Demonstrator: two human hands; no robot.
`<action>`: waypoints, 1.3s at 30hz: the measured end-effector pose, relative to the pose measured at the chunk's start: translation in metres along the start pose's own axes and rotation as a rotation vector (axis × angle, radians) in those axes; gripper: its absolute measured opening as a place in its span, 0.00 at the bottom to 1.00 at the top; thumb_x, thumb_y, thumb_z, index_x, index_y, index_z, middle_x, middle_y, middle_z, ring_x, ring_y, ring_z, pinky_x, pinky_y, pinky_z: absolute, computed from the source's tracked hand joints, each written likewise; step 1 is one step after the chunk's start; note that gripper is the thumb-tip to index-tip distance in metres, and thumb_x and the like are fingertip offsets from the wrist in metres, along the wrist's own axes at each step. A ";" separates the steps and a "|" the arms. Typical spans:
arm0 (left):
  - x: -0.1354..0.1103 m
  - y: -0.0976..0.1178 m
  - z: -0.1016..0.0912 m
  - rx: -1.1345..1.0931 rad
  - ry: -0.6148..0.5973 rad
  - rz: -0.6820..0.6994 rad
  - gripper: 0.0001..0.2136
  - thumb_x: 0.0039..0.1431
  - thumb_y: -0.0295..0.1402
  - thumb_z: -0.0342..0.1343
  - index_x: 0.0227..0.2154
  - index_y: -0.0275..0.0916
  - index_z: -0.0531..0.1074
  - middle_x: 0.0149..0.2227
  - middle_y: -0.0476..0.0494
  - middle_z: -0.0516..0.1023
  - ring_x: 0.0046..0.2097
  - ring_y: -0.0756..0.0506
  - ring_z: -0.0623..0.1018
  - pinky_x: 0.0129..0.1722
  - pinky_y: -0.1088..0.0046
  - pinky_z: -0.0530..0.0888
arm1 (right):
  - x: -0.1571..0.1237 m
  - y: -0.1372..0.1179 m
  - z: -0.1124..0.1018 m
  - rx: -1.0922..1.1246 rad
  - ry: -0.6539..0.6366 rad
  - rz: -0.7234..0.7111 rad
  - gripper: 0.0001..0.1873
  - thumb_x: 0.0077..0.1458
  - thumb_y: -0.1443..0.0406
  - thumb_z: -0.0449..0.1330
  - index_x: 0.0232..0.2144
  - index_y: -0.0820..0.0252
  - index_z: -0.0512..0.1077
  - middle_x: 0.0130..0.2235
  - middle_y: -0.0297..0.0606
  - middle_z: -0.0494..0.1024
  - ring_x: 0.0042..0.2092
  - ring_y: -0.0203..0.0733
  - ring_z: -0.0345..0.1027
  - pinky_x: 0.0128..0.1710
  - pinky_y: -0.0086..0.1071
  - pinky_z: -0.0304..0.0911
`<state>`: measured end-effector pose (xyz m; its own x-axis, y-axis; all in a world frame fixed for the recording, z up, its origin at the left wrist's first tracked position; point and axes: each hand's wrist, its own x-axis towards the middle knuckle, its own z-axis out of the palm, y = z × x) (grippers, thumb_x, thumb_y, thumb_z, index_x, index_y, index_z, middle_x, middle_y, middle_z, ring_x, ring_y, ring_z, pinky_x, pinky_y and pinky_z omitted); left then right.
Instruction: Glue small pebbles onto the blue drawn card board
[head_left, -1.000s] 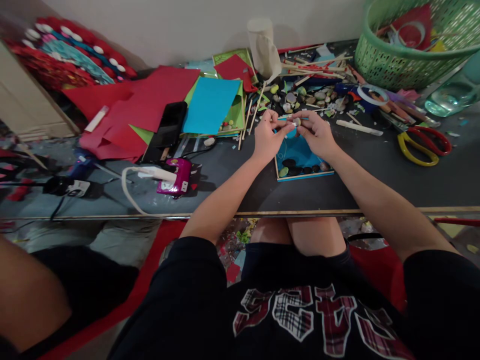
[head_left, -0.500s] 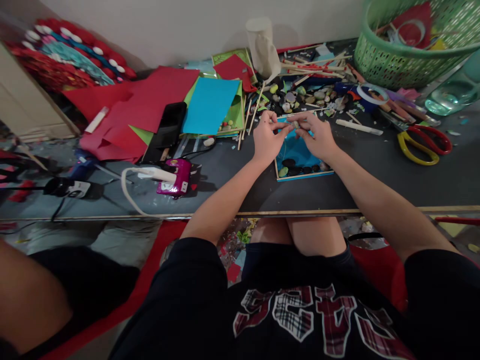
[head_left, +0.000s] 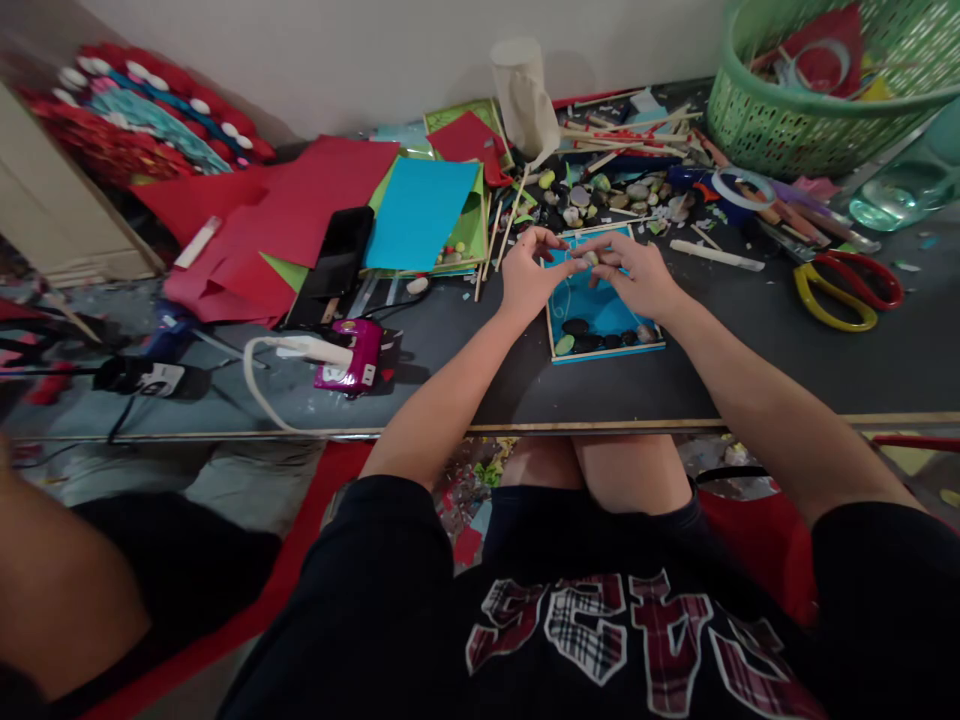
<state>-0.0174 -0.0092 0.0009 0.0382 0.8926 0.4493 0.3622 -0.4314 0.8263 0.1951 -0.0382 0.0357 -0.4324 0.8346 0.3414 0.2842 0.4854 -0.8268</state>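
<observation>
Head view: small pale stone [head_left: 591, 259] held over the far part of the blue tray [head_left: 604, 302], clearance above the tray's floor too fine to tell. Right hand [head_left: 637, 268] at the tray's far right side, thumb and forefinger in a grip clamped on the stone. Left hand [head_left: 529, 272] at the tray's far left side, fingertips reaching in toward the same stone; grip there partly hidden, so cannot tell whether pressed together or merely resting against it. On the tray's blue floor, below the left fingertips, a thin pale strand [head_left: 568, 300] in a curl. Along the tray's near edge, dark stones [head_left: 576, 327], with a green stone [head_left: 564, 345] in the near left corner and brownish stones [head_left: 645, 333] toward the near right corner. Beyond the tray, a spread of loose pebbles [head_left: 637, 191]; to its right, on the worktop [head_left: 585, 393], a white stick [head_left: 718, 255] and, farther off, scissors [head_left: 804, 288]; to its left, a blue sheet [head_left: 424, 213].

Possible trouble, by judgement: a slip of the stone, from so small and rounded a shape between mere fingertips, with a drop onto the tray as the result. Also a snag of the strand on a left finger, so close beneath. Likewise a nudge to the whole tray from either wrist, both near its side rims, with a jolt to any unfixed stones along the near edge.
</observation>
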 end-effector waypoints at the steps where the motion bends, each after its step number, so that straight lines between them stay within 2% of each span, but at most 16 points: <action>1: 0.002 -0.005 -0.001 -0.022 -0.037 0.004 0.28 0.48 0.57 0.76 0.37 0.44 0.70 0.41 0.45 0.85 0.38 0.48 0.82 0.38 0.69 0.79 | 0.000 0.000 0.000 0.022 -0.022 0.008 0.13 0.68 0.59 0.61 0.52 0.53 0.76 0.42 0.37 0.84 0.39 0.43 0.79 0.55 0.47 0.76; 4: 0.006 -0.013 -0.007 -0.056 -0.151 0.054 0.29 0.47 0.58 0.76 0.42 0.44 0.73 0.44 0.43 0.85 0.41 0.46 0.83 0.36 0.70 0.78 | -0.001 0.000 0.000 0.122 -0.099 0.030 0.14 0.67 0.57 0.62 0.51 0.55 0.76 0.42 0.38 0.84 0.39 0.43 0.80 0.52 0.46 0.77; 6: 0.007 -0.013 -0.012 -0.071 -0.226 0.102 0.33 0.47 0.59 0.75 0.50 0.45 0.74 0.47 0.42 0.85 0.43 0.44 0.84 0.37 0.69 0.79 | -0.002 -0.003 0.000 0.171 -0.150 0.049 0.14 0.67 0.56 0.63 0.50 0.56 0.76 0.40 0.38 0.84 0.39 0.43 0.80 0.51 0.45 0.78; 10: 0.004 -0.006 -0.018 -0.126 -0.378 0.150 0.43 0.53 0.64 0.68 0.67 0.51 0.66 0.45 0.43 0.87 0.40 0.44 0.85 0.40 0.65 0.80 | -0.002 -0.006 -0.001 0.185 -0.171 0.072 0.13 0.67 0.58 0.64 0.50 0.56 0.77 0.39 0.38 0.83 0.40 0.43 0.79 0.51 0.43 0.78; 12: 0.004 -0.001 -0.018 -0.133 -0.426 0.168 0.42 0.57 0.66 0.64 0.68 0.49 0.66 0.47 0.41 0.87 0.42 0.43 0.85 0.42 0.64 0.81 | -0.001 -0.003 0.000 0.197 -0.158 0.070 0.13 0.66 0.59 0.64 0.50 0.56 0.78 0.40 0.38 0.83 0.38 0.41 0.78 0.49 0.42 0.77; 14: 0.004 0.002 -0.015 -0.130 -0.442 0.186 0.39 0.60 0.67 0.60 0.65 0.46 0.72 0.53 0.38 0.86 0.47 0.41 0.86 0.46 0.63 0.82 | 0.002 0.003 0.002 0.214 -0.130 0.063 0.14 0.66 0.57 0.64 0.50 0.57 0.77 0.40 0.37 0.83 0.37 0.40 0.77 0.48 0.41 0.77; 16: 0.005 0.005 -0.011 -0.130 -0.431 0.197 0.36 0.64 0.67 0.54 0.60 0.44 0.76 0.59 0.37 0.84 0.53 0.39 0.85 0.50 0.61 0.82 | 0.005 0.010 0.003 0.224 -0.086 0.045 0.16 0.66 0.54 0.65 0.49 0.58 0.78 0.40 0.37 0.82 0.37 0.40 0.76 0.49 0.40 0.76; 19: 0.003 0.009 -0.006 -0.127 -0.390 0.200 0.35 0.68 0.67 0.47 0.58 0.43 0.78 0.60 0.37 0.83 0.59 0.38 0.83 0.55 0.61 0.81 | 0.009 0.014 0.004 0.239 -0.051 0.019 0.23 0.63 0.46 0.67 0.46 0.58 0.79 0.42 0.39 0.82 0.40 0.41 0.76 0.51 0.41 0.76; 21: 0.000 0.012 -0.004 -0.082 -0.335 0.203 0.34 0.70 0.65 0.45 0.59 0.44 0.77 0.59 0.37 0.83 0.58 0.39 0.84 0.52 0.63 0.82 | 0.010 0.014 0.003 0.266 -0.034 0.026 0.28 0.61 0.40 0.66 0.45 0.57 0.79 0.43 0.40 0.82 0.40 0.42 0.76 0.50 0.41 0.76; 24: -0.005 0.019 -0.004 0.073 -0.179 0.254 0.30 0.72 0.62 0.45 0.57 0.46 0.77 0.58 0.37 0.83 0.55 0.40 0.83 0.50 0.62 0.82 | 0.010 0.011 0.001 0.303 0.012 0.067 0.34 0.59 0.34 0.63 0.44 0.57 0.79 0.41 0.40 0.82 0.39 0.41 0.76 0.46 0.37 0.75; 27: -0.007 0.022 -0.006 0.206 -0.054 0.348 0.24 0.72 0.59 0.49 0.50 0.47 0.79 0.55 0.38 0.82 0.58 0.38 0.81 0.57 0.55 0.79 | 0.010 0.010 0.001 0.322 0.043 0.095 0.35 0.58 0.33 0.64 0.43 0.57 0.80 0.38 0.39 0.82 0.38 0.39 0.76 0.41 0.33 0.73; 32: -0.006 0.019 -0.004 0.282 -0.021 0.459 0.18 0.74 0.53 0.51 0.46 0.48 0.78 0.52 0.39 0.81 0.57 0.39 0.80 0.62 0.53 0.76 | 0.011 0.014 0.003 0.363 0.057 0.070 0.33 0.55 0.35 0.68 0.42 0.57 0.78 0.39 0.37 0.82 0.37 0.37 0.75 0.38 0.31 0.72; 39: -0.009 0.019 0.000 0.266 0.004 0.424 0.18 0.73 0.55 0.51 0.43 0.47 0.77 0.53 0.39 0.80 0.55 0.39 0.79 0.61 0.51 0.77 | 0.010 0.015 0.002 0.349 0.045 0.050 0.33 0.56 0.37 0.68 0.47 0.56 0.76 0.39 0.37 0.80 0.40 0.38 0.75 0.44 0.34 0.74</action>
<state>-0.0108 -0.0257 0.0123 0.2303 0.6451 0.7286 0.5408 -0.7073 0.4553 0.1928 -0.0231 0.0261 -0.3851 0.8696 0.3090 -0.0087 0.3314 -0.9434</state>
